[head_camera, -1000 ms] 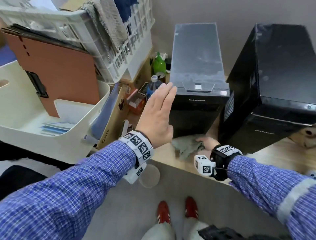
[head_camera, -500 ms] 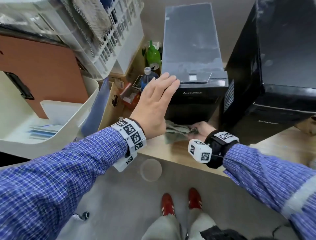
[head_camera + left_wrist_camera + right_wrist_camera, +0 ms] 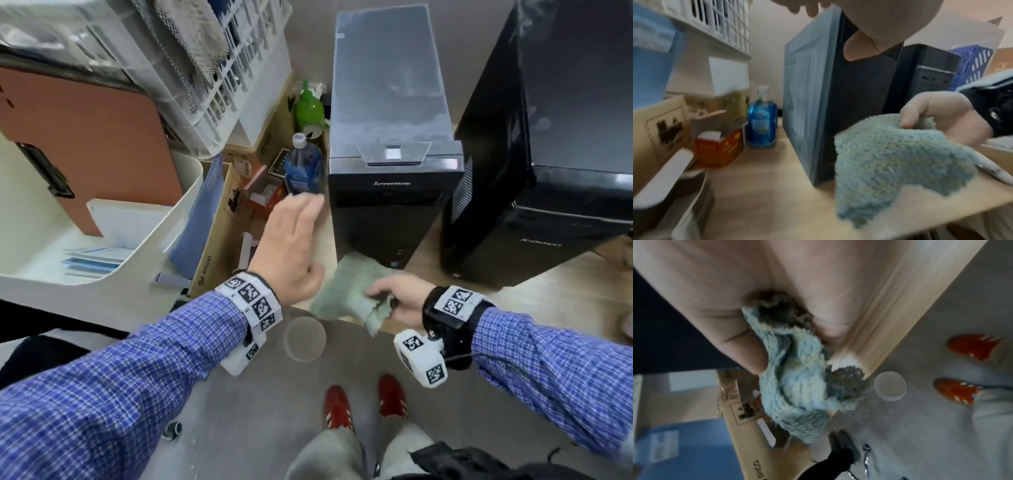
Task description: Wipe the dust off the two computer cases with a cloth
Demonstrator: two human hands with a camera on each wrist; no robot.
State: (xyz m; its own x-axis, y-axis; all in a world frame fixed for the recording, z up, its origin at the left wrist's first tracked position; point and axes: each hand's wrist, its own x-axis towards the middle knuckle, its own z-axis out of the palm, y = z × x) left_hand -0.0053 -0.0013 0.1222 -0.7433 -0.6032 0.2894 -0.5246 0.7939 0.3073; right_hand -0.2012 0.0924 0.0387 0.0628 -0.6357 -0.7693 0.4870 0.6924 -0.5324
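Gripping cloth point(image 3: 346, 289), right hand point(image 3: 400, 301), drooping

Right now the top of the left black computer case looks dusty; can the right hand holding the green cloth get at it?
Probably yes: right hand grips the fluffy green cloth before the left black computer case, whose top lies bare.

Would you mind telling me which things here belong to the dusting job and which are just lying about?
For the job:
- cloth, held in the right hand
- dusty case
- second case
- left hand, free

Lying about:
- blue bottle
- green bottle
- white crate
- cardboard box
- orange carton
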